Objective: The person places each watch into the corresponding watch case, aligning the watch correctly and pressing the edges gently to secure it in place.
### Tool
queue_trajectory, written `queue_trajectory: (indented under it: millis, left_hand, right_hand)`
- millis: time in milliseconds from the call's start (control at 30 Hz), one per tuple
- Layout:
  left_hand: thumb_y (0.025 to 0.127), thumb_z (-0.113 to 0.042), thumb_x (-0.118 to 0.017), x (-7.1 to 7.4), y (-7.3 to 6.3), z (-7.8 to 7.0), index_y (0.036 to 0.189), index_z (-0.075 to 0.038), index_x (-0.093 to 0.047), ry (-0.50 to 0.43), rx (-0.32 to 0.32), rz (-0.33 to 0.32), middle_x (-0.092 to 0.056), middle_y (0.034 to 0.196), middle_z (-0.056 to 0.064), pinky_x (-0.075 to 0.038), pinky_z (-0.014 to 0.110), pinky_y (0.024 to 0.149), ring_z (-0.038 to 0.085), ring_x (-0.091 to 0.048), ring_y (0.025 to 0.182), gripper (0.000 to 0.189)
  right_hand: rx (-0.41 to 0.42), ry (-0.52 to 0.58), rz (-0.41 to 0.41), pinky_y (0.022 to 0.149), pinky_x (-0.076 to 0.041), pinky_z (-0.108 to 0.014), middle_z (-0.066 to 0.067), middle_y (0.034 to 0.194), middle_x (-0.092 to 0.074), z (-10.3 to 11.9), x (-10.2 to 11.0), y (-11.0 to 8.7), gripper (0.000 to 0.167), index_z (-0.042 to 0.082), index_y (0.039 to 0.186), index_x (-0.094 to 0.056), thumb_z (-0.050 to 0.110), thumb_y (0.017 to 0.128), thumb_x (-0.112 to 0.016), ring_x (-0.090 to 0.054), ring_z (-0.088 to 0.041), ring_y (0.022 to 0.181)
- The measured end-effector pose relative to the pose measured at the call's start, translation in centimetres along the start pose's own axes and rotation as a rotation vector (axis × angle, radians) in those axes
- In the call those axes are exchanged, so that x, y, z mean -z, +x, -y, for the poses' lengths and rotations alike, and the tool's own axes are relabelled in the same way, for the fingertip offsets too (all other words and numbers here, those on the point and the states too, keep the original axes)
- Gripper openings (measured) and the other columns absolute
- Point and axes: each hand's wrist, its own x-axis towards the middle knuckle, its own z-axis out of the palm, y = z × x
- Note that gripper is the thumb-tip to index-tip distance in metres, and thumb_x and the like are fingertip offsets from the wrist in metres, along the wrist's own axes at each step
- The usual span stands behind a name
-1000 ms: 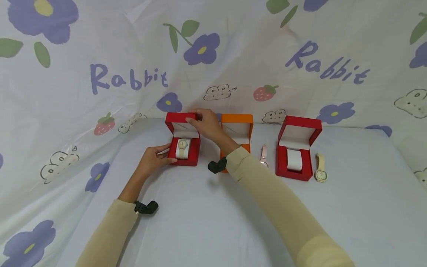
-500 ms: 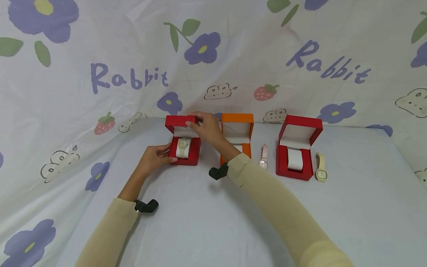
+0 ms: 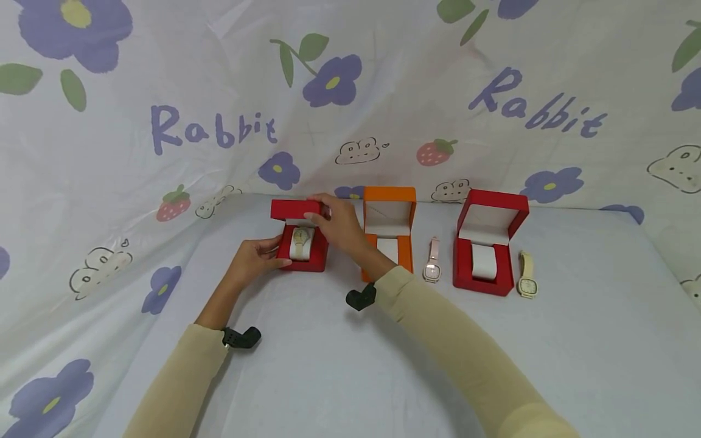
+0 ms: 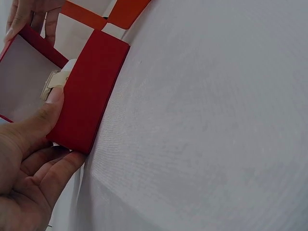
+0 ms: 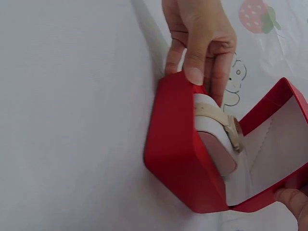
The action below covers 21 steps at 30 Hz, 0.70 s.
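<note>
A red watch box (image 3: 311, 266) at the left holds a cream-strapped watch (image 3: 300, 237) on a white cushion (image 5: 219, 154). Its lid (image 3: 287, 208) is tilted partway down over the base. My left hand (image 3: 251, 263) grips the base at its left side, thumb at the front corner and fingers behind, as the left wrist view (image 4: 36, 163) also has it. My right hand (image 3: 342, 224) pinches the lid's right edge between thumb and fingers. In the right wrist view the lid's pale lining (image 5: 281, 144) faces the watch.
An orange box (image 3: 390, 193) with a white cushion stands open, partly behind my right wrist. Beside it lies a pink watch (image 3: 432, 261). Further right are another open red box (image 3: 483, 289) and a cream watch (image 3: 527, 277). A printed cloth (image 3: 219, 73) hangs behind.
The red box's lid has come down and forward with my right hand, which moved slightly lower. More of the orange box and pink watch now shows. My left hand has stayed in place.
</note>
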Motion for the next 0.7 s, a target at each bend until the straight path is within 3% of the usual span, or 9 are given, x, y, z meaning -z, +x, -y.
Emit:
queue_trajectory:
  millis: [200, 533, 700]
  left_hand:
    - [0.082, -0.012, -0.086, -0.1, 0.1, 0.1, 0.143, -0.005, -0.058, 0.019, 0.005, -0.008, -0.059, 0.142, 0.015, -0.056, 0.029, 0.091, 0.029, -0.060, 0.128, 0.068]
    - [0.082, -0.014, -0.086, 0.1, 0.1, 0.3, 0.142, -0.005, -0.059, -0.002, 0.007, -0.001, -0.056, 0.145, 0.014, -0.057, 0.027, 0.090, 0.029, -0.060, 0.127, 0.067]
    - [0.082, -0.016, -0.087, 0.1, 0.0, 0.3, 0.141, -0.003, -0.059, -0.001, -0.006, 0.002, -0.057, 0.144, 0.014, -0.056, 0.027, 0.091, 0.029, -0.060, 0.126, 0.067]
  right_hand:
    - [0.013, -0.021, -0.012, 0.079, -0.056, -0.024, -0.004, 0.109, -0.066, -0.1, -0.4, -0.7, 0.044, 0.014, 0.136, -0.064, 0.021, 0.094, -0.074, -0.056, -0.018, 0.097]
    - [0.075, 0.010, -0.053, 0.073, -0.053, -0.023, -0.004, 0.111, -0.068, -0.4, -1.0, -2.0, 0.042, 0.013, 0.133, -0.066, 0.017, 0.092, -0.076, -0.057, -0.018, 0.088]
    - [0.126, 0.020, -0.063, 0.075, -0.055, -0.026, -0.005, 0.117, -0.068, -0.9, -1.4, -2.4, 0.043, 0.012, 0.134, -0.065, 0.016, 0.092, -0.075, -0.060, -0.025, 0.093]
